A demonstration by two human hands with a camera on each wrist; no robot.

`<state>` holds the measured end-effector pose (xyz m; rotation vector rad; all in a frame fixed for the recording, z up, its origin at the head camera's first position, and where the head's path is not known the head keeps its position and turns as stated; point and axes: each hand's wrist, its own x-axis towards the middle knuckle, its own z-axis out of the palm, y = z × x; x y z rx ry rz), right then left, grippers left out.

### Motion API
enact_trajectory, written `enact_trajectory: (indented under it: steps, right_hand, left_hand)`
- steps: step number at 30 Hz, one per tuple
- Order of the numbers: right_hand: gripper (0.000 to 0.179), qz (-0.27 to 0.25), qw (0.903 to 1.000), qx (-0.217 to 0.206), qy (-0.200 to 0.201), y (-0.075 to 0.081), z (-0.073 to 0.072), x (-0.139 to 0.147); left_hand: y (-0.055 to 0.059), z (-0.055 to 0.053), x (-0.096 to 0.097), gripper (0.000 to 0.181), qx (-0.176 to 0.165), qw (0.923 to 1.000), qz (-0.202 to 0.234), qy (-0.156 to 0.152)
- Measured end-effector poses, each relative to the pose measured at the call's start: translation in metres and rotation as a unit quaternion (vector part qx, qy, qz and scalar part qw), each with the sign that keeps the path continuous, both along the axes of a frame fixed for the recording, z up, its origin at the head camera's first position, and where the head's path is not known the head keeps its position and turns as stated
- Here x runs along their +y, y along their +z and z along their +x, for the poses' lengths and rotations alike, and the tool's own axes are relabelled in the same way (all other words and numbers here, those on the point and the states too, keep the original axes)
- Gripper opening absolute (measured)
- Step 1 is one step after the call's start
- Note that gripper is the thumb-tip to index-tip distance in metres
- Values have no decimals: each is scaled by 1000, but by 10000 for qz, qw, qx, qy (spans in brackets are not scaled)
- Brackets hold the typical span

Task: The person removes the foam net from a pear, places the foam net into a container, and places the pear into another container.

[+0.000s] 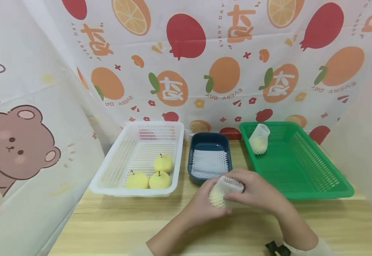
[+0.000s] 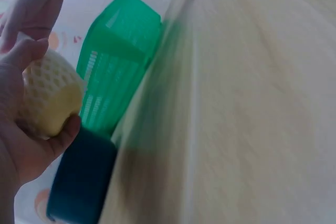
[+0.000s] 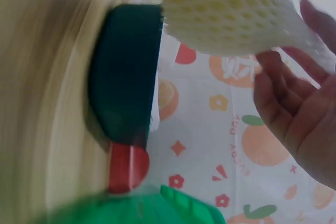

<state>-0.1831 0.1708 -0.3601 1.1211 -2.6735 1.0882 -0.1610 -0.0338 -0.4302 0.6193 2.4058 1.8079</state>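
Between the two hands, above the wooden table, is a pale yellow pear in a white foam net [image 1: 217, 196]. My left hand [image 1: 200, 204] grips the pear's lower part from the left, its bare yellow end showing in the left wrist view. With thumb and fingers, my right hand [image 1: 253, 186] holds the open upper end of the net. Just behind the hands, a dark blue tray [image 1: 209, 136] contains flat white foam nets [image 1: 209, 163]. Three bare pears [image 1: 163, 163] sit in the white basket [image 1: 109, 190] at the left.
A green basket [image 1: 304, 195] stands at the right, with one netted pear [image 1: 259, 140] in its back left corner. Behind everything hangs a fruit-printed cloth [image 1: 192, 81]. Wooden tabletop [image 1: 118, 220] runs along the front.
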Motion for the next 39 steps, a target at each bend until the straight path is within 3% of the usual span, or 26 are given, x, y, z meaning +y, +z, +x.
enact_trajectory:
  steps: [4, 7, 11, 15, 24, 33, 36, 39]
  right_hand:
    - [41, 174, 9970, -540, 519, -6, 0, -16]
    - [40, 386, 9944, -755, 629, -10, -1, -25]
    - [31, 494, 9941, -824, 507, -17, 1, -34]
    - [25, 445, 9964, -562, 450, -23, 2, -41]
    - [21, 184, 9988, -131, 443, -37, 2, -49]
    - [40, 63, 9980, -594, 209, -40, 1, -46]
    - [44, 108, 9976, -651, 187, -40, -1, -42]
    - [36, 84, 9980, -571, 257, -41, -4, -39]
  left_hand:
    - [-10, 4, -20, 78, -264, 9996, -67, -87]
    - [-16, 6, -31, 75, -361, 9990, -184, -189]
    - [-20, 7, -44, 74, -603, 9969, -263, -430]
    - [-24, 4, -52, 77, -869, 9937, -200, -676]
    - [-35, -6, -57, 80, -582, 9936, -533, -805]
    - [-35, -12, -55, 78, -866, 9916, -149, -946]
    - [-35, -14, -53, 71, -707, 9939, -127, -833]
    - [-34, -16, -49, 65, -443, 9963, -237, -700]
